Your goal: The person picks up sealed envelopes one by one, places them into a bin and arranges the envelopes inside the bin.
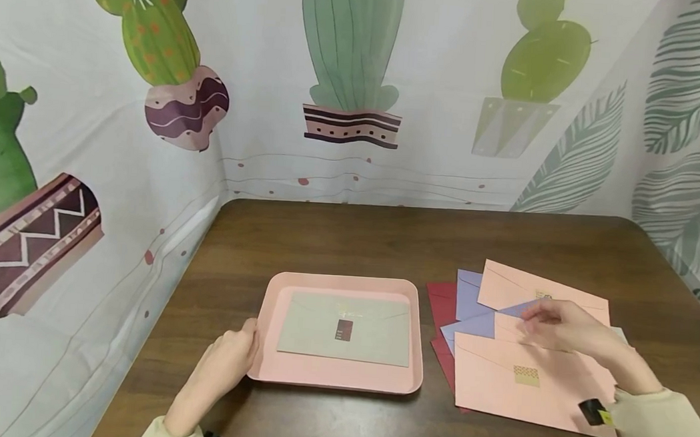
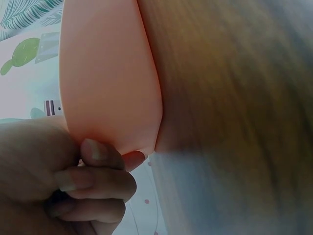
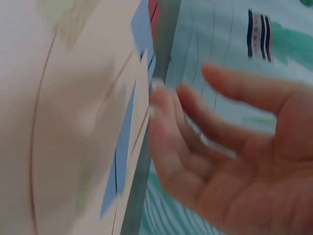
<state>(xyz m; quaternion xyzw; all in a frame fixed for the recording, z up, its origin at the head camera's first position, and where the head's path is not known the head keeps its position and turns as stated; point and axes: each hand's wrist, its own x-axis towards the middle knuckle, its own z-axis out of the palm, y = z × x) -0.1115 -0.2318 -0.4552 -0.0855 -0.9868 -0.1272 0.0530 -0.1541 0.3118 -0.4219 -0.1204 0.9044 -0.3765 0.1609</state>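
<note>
A pink tray (image 1: 334,376) stands on the table with a pale grey-green envelope (image 1: 313,323) lying in it. My left hand (image 1: 223,361) pinches the tray's left rim; in the left wrist view its fingers (image 2: 100,186) curl at the tray's edge (image 2: 110,73). Over a loose pile at the right, my right hand (image 1: 577,333) hovers, fingers slightly bent and holding nothing. That pile has pink envelopes (image 1: 484,380), blue-violet ones (image 1: 467,306) and dark red ones (image 1: 441,301). In the right wrist view the right hand (image 3: 215,147) is beside the pink envelopes (image 3: 73,122); contact is unclear.
The brown wooden table (image 1: 336,244) ends at a wall cloth (image 1: 261,93) printed with cacti and leaves. A grey-green corner (image 1: 620,334) shows at the pile's right side. The tray stands just left of the pile.
</note>
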